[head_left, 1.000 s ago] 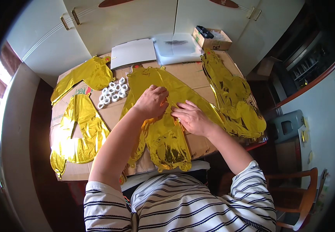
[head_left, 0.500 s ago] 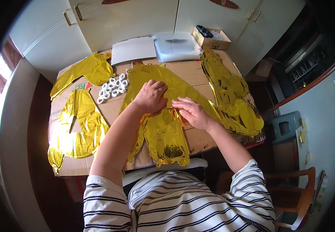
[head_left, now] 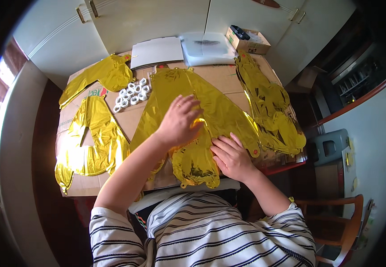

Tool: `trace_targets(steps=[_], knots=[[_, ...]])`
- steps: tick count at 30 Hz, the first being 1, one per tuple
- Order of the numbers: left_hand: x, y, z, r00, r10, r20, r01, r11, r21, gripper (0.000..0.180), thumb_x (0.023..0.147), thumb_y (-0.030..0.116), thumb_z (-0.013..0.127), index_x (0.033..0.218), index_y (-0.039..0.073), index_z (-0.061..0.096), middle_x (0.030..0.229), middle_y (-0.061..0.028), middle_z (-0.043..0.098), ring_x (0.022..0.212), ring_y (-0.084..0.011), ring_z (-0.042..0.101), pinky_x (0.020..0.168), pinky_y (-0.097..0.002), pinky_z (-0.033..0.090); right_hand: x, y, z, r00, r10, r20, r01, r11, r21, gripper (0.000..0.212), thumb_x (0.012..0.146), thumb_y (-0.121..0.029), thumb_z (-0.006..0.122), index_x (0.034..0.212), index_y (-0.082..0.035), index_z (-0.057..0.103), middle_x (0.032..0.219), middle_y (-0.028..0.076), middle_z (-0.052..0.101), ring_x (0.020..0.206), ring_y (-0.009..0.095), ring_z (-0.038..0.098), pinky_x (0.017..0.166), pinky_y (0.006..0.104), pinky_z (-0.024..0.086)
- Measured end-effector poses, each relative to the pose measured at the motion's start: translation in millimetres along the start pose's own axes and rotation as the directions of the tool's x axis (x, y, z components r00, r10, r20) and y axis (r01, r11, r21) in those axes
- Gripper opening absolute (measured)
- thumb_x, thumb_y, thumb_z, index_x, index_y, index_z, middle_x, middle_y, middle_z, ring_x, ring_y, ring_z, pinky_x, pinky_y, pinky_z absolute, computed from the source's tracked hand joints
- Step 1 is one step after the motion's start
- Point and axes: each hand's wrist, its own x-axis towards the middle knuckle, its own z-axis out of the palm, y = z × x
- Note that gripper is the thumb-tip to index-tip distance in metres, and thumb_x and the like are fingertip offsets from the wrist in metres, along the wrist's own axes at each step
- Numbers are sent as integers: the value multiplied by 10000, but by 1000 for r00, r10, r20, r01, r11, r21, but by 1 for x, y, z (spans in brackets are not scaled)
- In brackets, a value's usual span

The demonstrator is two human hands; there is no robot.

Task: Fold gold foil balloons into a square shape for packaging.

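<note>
One gold foil balloon (head_left: pixel 170 84) points away beneath the left hand (head_left: pixel 180 122); the right hand (head_left: pixel 231 155) sits nearer its bottom end. Both grips look apart.

Both hands (head_left: pixel 182 122) (head_left: pixel 232 156) palm-down, slightly apart

fingers (head_left: pixel 223 146) — over gold foil (head_left: pixel 171 89)
</note>
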Motion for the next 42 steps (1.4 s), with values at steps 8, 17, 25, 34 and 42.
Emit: trace_targets(steps=[8, 17, 25, 34, 42], knots=[[-7, 20, 26, 990, -32, 135, 35, 999, -21, 695, 947, 438, 642, 1451, -17, 493, 1507, -243, 472, 1433, -403, 410, 1203, -476, 317, 4, 0, -2, 1000, -13, 27, 15, 999, -39, 339, 899, -189, 687, 1205, -43, 665, 1298, 117, 642, 1243, 296, 575, 1148, 524, 338], [-11, 23, 30, 997, -68, 46, 73, 988, -137, 699, 931, 421, 660, 1416, -60, 508, 1525, -270, 418, 1442, -406, 381, 1209, -477, 303, -3, 6, 4, 1000, -7, -9, 6, 1000, -18, 399, 930, -213, 660, 1282, -27, 631, 1360, 135, 615, 1275, 301, 551, 1145, 499, 347], [-8, 28, 30, 994, -111, -9, 110, 989, -95, 739, 845, 405, 768, 1385, -41, 532, 1423, -236, 509, 1391, -405, 430, 1192, -486, 331, 0, 2, 0, 1000, -14, 24, 15, 999, -48, 391, 921, -202, 671, 1264, -17, 637, 1375, 148, 603, 1283, 316, 539, 1124, 481, 377], [-9, 30, 34, 990, -138, -30, 137, 990, -41, 744, 841, 463, 748, 1346, -46, 548, 1360, -203, 538, 1350, -364, 457, 1204, -502, 298, -1, -1, -1, 1000, -9, 17, 10, 999, -51, 416, 898, -203, 690, 1262, -11, 627, 1368, 162, 587, 1287, 330, 524, 1126, 502, 372], [-10, 28, 36, 987, -154, -41, 148, 982, -120, 729, 826, 436, 783, 1339, -39, 575, 1383, -209, 534, 1354, -379, 460, 1198, -492, 316, -36, -11, -14, 999, -44, 25, 44, 999, -17, 391, 872, -246, 722, 1207, -46, 684, 1330, 158, 606, 1276, 330, 542, 1156, 538, 354]])
